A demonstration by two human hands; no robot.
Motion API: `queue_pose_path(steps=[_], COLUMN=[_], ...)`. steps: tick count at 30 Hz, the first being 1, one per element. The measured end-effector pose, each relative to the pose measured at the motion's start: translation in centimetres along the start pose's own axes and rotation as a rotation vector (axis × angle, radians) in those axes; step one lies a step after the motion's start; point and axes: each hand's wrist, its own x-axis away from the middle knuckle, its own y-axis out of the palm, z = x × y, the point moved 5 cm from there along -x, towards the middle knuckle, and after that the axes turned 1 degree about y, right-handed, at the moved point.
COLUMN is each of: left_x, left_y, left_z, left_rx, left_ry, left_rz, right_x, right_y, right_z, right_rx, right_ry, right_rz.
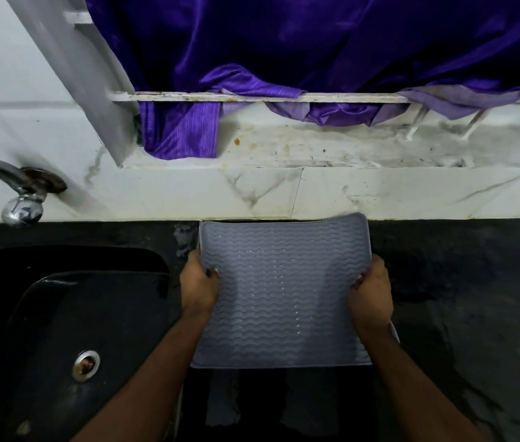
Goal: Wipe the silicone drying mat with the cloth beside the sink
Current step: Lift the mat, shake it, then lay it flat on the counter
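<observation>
Grey ridged silicone drying mat (281, 291) on black counter (462, 282), sink (70, 314) at 9 o'clock. Left hand (199, 287) grasps left edge, right hand (370, 298) grasps right edge. Far edge curls up at wall: flatten first, keep grips level. Wiping cloth not identifiable.

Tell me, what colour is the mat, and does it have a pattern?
The mat is grey with rows of raised wavy lines, seen in the head view.
</observation>
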Motion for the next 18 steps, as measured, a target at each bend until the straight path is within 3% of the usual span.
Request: queue_pose_path(steps=[8, 18], left_x=[-1.1, -1.2], left_y=[1.1, 1.0], left_z=[0.4, 0.2], left_rx=[-0.09, -0.092], left_ry=[0.006, 0.032], left_rz=[0.013, 0.03], right_x=[-0.3, 0.0], right_y=[2.6, 2.3], right_z=[0.9, 1.1], right_rx=[0.25, 0.314], right_ry=[-0.022, -0.008], right_rz=[0.163, 0.22])
